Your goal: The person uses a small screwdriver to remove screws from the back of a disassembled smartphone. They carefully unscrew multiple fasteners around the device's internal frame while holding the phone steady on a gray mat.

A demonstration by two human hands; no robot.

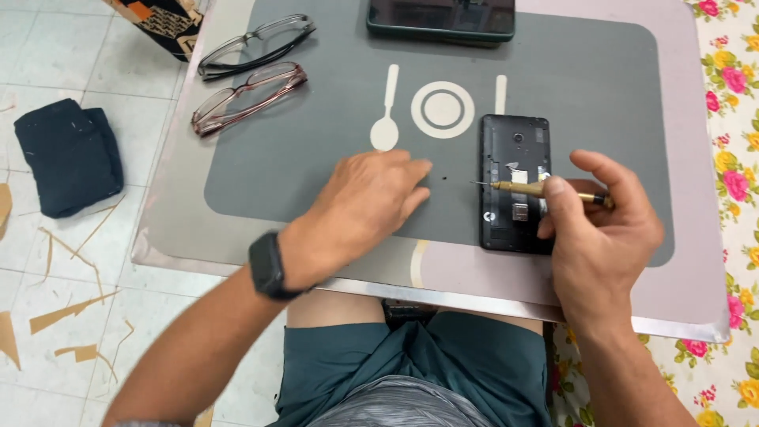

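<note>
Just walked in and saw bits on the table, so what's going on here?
A seated person holds a small brass-handled screwdriver in the right hand, its tip pointing left over an opened black phone with its back cover off. The left hand rests flat on the grey placemat, near a tiny dark speck. Two pairs of glasses lie farther off.

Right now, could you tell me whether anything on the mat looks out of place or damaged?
The black phone lies with its back cover off, insides exposed, under the right hand and its small screwdriver. A tiny dark speck, perhaps a loose screw, sits by the left hand.
</note>
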